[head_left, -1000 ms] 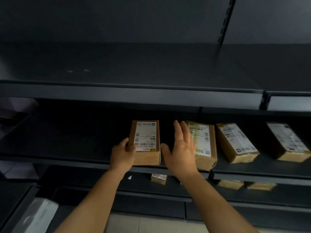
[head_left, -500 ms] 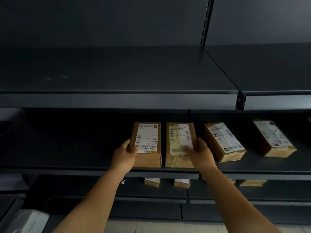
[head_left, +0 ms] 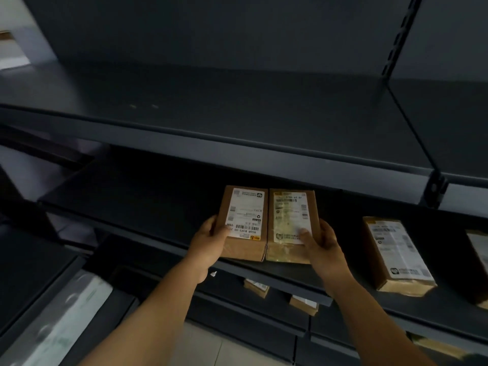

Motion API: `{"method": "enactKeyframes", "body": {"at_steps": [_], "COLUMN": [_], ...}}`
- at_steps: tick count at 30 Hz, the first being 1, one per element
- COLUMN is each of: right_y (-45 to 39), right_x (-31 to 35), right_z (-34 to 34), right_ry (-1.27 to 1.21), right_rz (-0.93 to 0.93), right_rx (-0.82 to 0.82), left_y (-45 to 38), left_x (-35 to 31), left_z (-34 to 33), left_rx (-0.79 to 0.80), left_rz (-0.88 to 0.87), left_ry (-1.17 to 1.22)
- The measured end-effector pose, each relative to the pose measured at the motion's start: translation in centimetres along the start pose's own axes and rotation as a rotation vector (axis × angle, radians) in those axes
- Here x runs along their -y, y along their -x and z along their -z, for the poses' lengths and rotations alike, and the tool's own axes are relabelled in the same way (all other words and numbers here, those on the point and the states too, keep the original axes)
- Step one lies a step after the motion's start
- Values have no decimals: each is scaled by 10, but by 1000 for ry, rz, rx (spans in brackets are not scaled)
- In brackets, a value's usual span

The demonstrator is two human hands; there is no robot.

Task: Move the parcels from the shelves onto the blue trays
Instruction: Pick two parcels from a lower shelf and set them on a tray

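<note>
Fingers (head_left: pixel 306 235) of right hand (head_left: pixel 320 244) curl over the taped parcel (head_left: pixel 290 223); left hand (head_left: pixel 211 243) is clamped on the outer side of the white-label parcel (head_left: pixel 244 223). Boxes pressed side by side, touching, at the middle shelf (head_left: pixel 148 207) front edge, prob. so both lift as one block. Further parcel (head_left: pixel 396 256) sits well apart to the right, w/ more on the lower shelf. No blue trays in view.

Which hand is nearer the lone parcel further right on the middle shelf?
Right. The right hand grips the tape-covered parcel, across a bare gap of shelf from the lone parcel. The left hand holds the white-label parcel, farther away.
</note>
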State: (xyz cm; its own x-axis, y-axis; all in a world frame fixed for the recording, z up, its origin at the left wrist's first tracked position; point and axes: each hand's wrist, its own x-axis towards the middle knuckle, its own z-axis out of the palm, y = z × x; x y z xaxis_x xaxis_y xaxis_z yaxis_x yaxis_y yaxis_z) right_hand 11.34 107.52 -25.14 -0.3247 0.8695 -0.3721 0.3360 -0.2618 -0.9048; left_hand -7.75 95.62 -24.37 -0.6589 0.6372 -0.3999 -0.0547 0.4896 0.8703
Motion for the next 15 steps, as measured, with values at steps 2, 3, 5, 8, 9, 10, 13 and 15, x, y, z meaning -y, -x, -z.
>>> {"method": "enactKeyframes", "body": {"at_steps": [2,3,5,8,9,10,13,15], "right_y": [-2,-3,-3,5,10,16,34,50], "right_x": [5,7,11,16,18,20,27,33], "right_z": [-10,-16,-29,-50,-57,-63,-84,-99], "right_ry": [-7,-18,-69,-129,-132,-130,-145,-156], "right_rz": [15,21,19,33,47,65,111,160], "right_rx": [45,69,123,227,269,315,423,475], "left_y": [5,9,20,42,51,60,90,113], "left_x": [3,4,7,14,18,20,25,28], "left_z": [11,17,29,51,60,68,96,114], "left_rx": [-58,-87,-142,-228,-258,-290,-363,-418], "left_rz": [31,36,28,-4,-15,-31,-85,-127], "left_ry": [76,109,168,236,249,257,273,275]}}
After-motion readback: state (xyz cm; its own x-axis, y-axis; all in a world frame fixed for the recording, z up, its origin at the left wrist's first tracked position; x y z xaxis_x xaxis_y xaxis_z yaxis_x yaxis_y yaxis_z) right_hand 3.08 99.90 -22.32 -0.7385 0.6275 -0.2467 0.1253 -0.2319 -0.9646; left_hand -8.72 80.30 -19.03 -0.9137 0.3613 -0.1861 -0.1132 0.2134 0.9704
